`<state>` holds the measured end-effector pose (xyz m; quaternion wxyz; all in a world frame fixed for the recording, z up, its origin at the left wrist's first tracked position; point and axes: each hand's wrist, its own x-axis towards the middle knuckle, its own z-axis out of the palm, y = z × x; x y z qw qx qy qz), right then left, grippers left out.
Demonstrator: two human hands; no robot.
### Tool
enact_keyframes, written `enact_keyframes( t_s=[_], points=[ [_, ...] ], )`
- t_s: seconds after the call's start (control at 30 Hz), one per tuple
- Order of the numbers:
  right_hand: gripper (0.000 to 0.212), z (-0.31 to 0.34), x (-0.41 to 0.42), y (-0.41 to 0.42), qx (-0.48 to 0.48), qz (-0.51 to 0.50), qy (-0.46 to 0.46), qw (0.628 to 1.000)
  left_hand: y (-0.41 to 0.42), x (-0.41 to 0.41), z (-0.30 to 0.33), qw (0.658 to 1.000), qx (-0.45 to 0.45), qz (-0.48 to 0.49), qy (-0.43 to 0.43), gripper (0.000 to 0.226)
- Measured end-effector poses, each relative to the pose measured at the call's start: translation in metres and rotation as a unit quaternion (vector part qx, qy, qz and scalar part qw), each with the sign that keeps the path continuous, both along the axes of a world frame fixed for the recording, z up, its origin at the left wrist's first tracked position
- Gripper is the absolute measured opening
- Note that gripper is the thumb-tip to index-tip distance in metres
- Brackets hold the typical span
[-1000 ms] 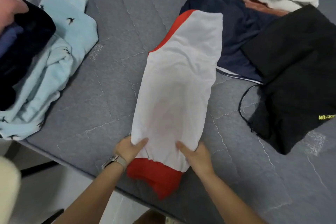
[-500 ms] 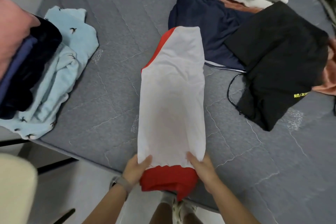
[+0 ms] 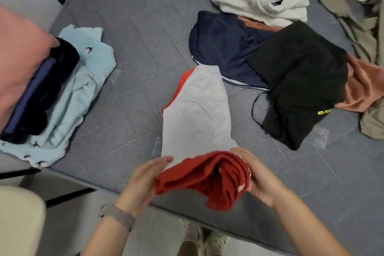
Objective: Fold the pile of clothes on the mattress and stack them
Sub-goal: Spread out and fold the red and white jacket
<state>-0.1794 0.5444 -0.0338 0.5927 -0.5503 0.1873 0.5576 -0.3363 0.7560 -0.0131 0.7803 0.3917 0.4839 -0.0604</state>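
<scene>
Since the earlier frame the red end of the white-and-red garment has been lifted off the mattress edge at lower centre. The left hand and right hand each grip that bunched hem. The lengthwise fold looks done; next, probably, carry the hem toward the top edge, then onto the folded stack at left.

Both forearms reach forward from the bottom edge. The left hand, a band on its wrist, curls its fingers around one side of a bunched red hem; the right hand cups the other side, palm turned inward.
</scene>
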Motion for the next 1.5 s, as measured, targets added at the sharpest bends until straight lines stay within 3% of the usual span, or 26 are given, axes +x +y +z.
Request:
enact_keyframes(
  t_s=[0.07, 0.17, 0.23, 0.3, 0.37, 0.4, 0.47, 0.5, 0.53, 0.57, 0.67, 0.77, 0.83, 0.9, 1.0, 1.13, 1.23, 1.3, 1.4, 1.5],
  points=[
    [0.067, -0.005, 0.033, 0.020, 0.016, -0.060, 0.037, 0.997, 0.022, 0.041, 0.003, 0.999, -0.016, 0.014, -0.029, 0.033],
    [0.065, -0.010, 0.085, 0.053, 0.045, -0.124, 0.049, 0.990, 0.053, 0.105, 0.000, 0.997, -0.006, 0.012, -0.081, 0.044],
    [0.061, -0.017, 0.114, 0.073, 0.061, -0.132, 0.035, 0.989, 0.069, 0.144, -0.012, 0.996, 0.047, -0.007, -0.079, 0.043],
    [0.053, -0.032, 0.132, 0.089, 0.038, -0.089, 0.001, 0.995, 0.076, 0.177, -0.034, 0.991, 0.122, -0.025, -0.049, 0.046],
    [0.059, -0.054, 0.141, 0.098, -0.073, 0.010, -0.078, 0.994, 0.081, 0.196, -0.071, 0.967, 0.242, -0.080, 0.027, 0.066],
    [0.067, -0.066, 0.143, 0.100, -0.156, 0.058, -0.154, 0.974, 0.082, 0.198, -0.089, 0.940, 0.308, -0.123, 0.074, 0.072],
    [0.079, -0.088, 0.146, 0.103, -0.299, 0.162, -0.358, 0.870, 0.080, 0.195, -0.117, 0.881, 0.409, -0.186, 0.147, 0.078],
    [0.081, -0.095, 0.145, 0.105, -0.334, 0.193, -0.444, 0.809, 0.077, 0.192, -0.127, 0.862, 0.436, -0.196, 0.167, 0.081],
    [0.083, -0.101, 0.142, 0.107, -0.340, 0.206, -0.499, 0.770, 0.074, 0.189, -0.134, 0.847, 0.458, -0.200, 0.180, 0.084],
    [0.084, -0.107, 0.141, 0.108, -0.324, 0.213, -0.521, 0.760, 0.073, 0.186, -0.141, 0.836, 0.470, -0.206, 0.193, 0.086],
    [0.082, -0.137, 0.146, 0.104, -0.185, 0.249, -0.499, 0.809, 0.077, 0.183, -0.157, 0.848, 0.418, -0.236, 0.224, 0.104],
    [0.087, -0.151, 0.150, 0.092, -0.152, 0.321, -0.494, 0.793, 0.093, 0.181, -0.173, 0.877, 0.343, -0.244, 0.231, 0.114],
    [0.100, -0.153, 0.143, 0.089, -0.145, 0.201, -0.458, 0.854, 0.096, 0.179, -0.172, 0.920, 0.282, -0.194, 0.192, 0.093],
    [0.103, -0.148, 0.133, 0.087, -0.141, 0.054, -0.341, 0.928, 0.093, 0.173, -0.170, 0.944, 0.231, -0.180, 0.155, 0.063],
    [0.076, -0.141, 0.115, 0.080, -0.106, 0.012, -0.175, 0.979, 0.082, 0.153, -0.163, 0.955, 0.224, -0.163, 0.102, 0.037],
    [0.050, -0.124, 0.077, 0.086, 0.009, 0.025, -0.047, 0.999, 0.094, 0.119, -0.143, 0.972, 0.204, -0.105, 0.043, 0.024],
    [0.051, -0.110, 0.040, 0.116, 0.062, -0.004, 0.013, 0.998, 0.131, 0.087, -0.121, 0.981, 0.169, -0.095, 0.017, 0.035],
    [0.055, -0.103, 0.014, 0.146, 0.075, -0.010, -0.010, 0.997, 0.162, 0.062, -0.106, 0.979, 0.179, -0.098, 0.020, 0.039],
    [0.039, -0.096, -0.023, 0.198, 0.091, -0.001, -0.038, 0.995, 0.213, 0.028, -0.088, 0.971, 0.214, -0.102, 0.032, 0.030],
    [0.043, -0.100, -0.056, 0.249, 0.109, 0.003, -0.046, 0.993, 0.260, -0.003, -0.078, 0.948, 0.285, -0.116, 0.074, 0.023]
  ],
)
